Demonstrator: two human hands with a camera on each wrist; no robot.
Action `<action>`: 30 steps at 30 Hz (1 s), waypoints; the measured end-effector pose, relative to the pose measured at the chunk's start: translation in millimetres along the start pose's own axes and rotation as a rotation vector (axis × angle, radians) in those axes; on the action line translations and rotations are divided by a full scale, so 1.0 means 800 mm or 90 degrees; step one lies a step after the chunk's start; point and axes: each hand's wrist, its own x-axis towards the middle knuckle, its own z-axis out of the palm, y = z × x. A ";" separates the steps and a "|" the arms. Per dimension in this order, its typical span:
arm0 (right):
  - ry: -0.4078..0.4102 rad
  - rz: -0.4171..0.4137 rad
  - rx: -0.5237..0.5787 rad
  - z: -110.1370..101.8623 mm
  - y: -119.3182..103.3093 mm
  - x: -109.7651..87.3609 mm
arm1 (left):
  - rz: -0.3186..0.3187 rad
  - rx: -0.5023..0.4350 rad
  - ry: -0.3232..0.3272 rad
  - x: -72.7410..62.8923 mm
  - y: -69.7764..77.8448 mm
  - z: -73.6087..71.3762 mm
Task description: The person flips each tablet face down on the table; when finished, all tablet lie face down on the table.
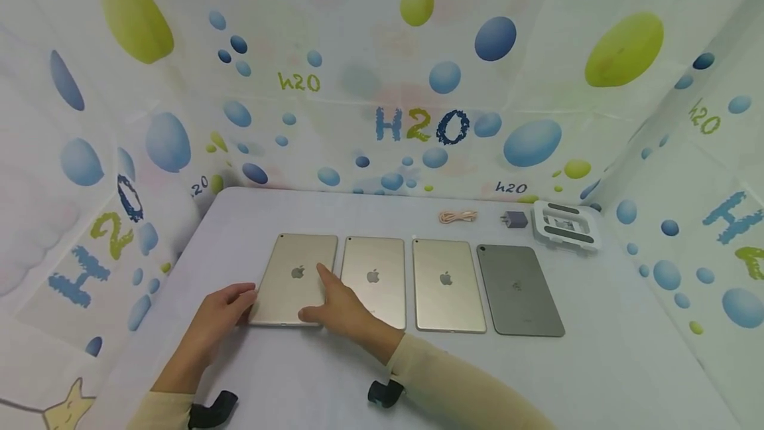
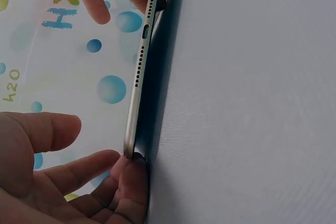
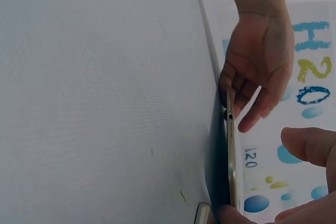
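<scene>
A gold tablet [image 1: 289, 284] lies back side up at the left end of a row, held at its two long sides. My left hand [image 1: 217, 314] holds its left edge; in the left wrist view the curled fingertips [image 2: 134, 184] sit at and under the corner, thumb apart. Over the right edge reaches my right hand [image 1: 346, 310], its thumb raised off the back, some fingers hidden at the edge. Both wrist views show the tablet's port edge [image 2: 142, 61] with a dark shadow gap beside the cloth. Nearest on the right is a second gold tablet [image 1: 382, 271].
Farther right lie a third gold tablet [image 1: 447, 297] and a dark grey tablet [image 1: 519, 304]. Behind them are a coiled cable [image 1: 457, 217], a dark charger plug [image 1: 514, 219] and a white case [image 1: 567, 237]. A patterned curtain [image 1: 358, 32] surrounds the white-covered table [image 1: 621, 350].
</scene>
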 end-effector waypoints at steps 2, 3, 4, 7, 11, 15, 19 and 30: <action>0.000 -0.004 0.001 -0.001 0.000 0.000 | 0.000 -0.001 0.003 0.000 0.001 0.000; -0.001 -0.004 0.004 -0.001 0.000 -0.001 | 0.001 -0.004 0.005 0.000 0.001 0.000; -0.002 -0.003 0.006 -0.001 -0.001 -0.001 | 0.001 -0.006 0.006 0.000 0.002 0.000; -0.004 -0.004 0.014 0.000 0.000 -0.002 | -0.003 -0.010 0.009 -0.002 0.003 0.001; -0.003 0.004 0.015 0.002 0.001 -0.002 | -0.007 -0.018 0.008 -0.004 0.005 0.002; -0.005 0.004 0.020 0.002 0.001 -0.003 | -0.012 -0.032 0.009 -0.006 0.005 0.003; -0.003 0.000 0.020 0.001 0.000 -0.005 | -0.015 -0.042 0.010 -0.006 0.003 0.004; 0.000 -0.008 0.007 0.005 0.004 -0.005 | -0.008 -0.052 0.015 -0.005 0.000 0.007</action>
